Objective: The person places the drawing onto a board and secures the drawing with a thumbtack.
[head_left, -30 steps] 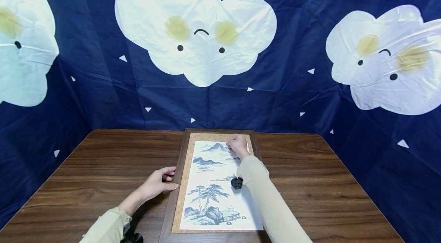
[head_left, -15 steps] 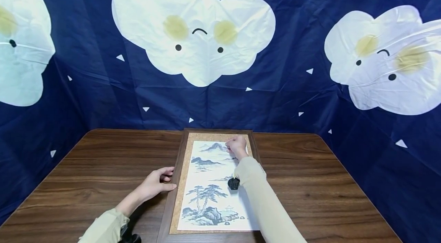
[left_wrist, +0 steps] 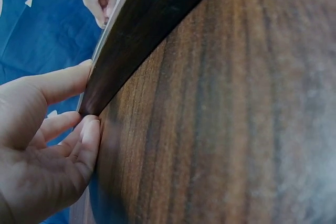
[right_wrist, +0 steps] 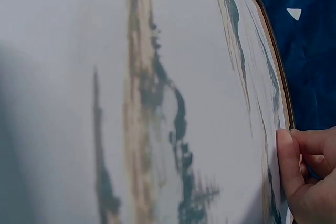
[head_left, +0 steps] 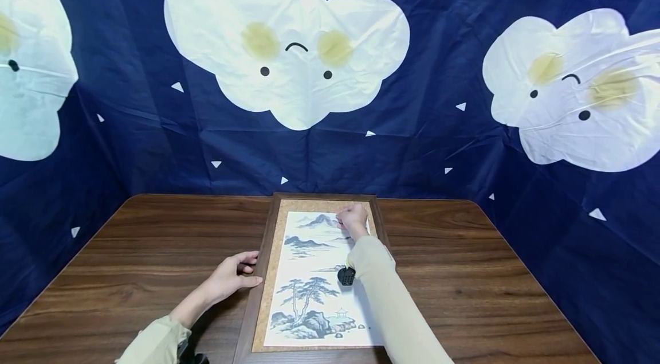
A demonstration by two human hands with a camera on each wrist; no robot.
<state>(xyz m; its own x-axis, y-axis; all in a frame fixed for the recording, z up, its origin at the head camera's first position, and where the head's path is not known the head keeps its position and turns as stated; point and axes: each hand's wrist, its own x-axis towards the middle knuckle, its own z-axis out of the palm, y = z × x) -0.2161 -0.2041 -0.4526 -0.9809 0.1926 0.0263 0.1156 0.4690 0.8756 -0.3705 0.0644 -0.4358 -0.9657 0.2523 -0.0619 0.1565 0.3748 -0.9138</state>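
A white sheet with an ink landscape painting (head_left: pixel 309 263) lies on a cork board (head_left: pixel 282 226) inside a brown wooden frame (head_left: pixel 264 258). My left hand (head_left: pixel 227 278) touches the frame's left side with thumb and fingertips, fingers loosely bent. Close up in the left wrist view, that hand (left_wrist: pixel 50 135) meets the frame's edge just above the tabletop. Near the sheet's upper right, my right hand (head_left: pixel 353 219) pinches with thumb and index finger against the paper. A small dark thing shows at its fingertips in the left wrist view; the rest of it is hidden.
The frame lies upright to me on a brown wood-grain table (head_left: pixel 464 272), reaching its back edge. A dark blue cloth (head_left: pixel 438 152) with white cloud faces hangs behind and at both sides. A black wrist camera (head_left: pixel 346 276) on the right sleeve is over the painting.
The head view has drifted slightly, so everything sits a little further left. Both hands keep their places on the frame and the painting.
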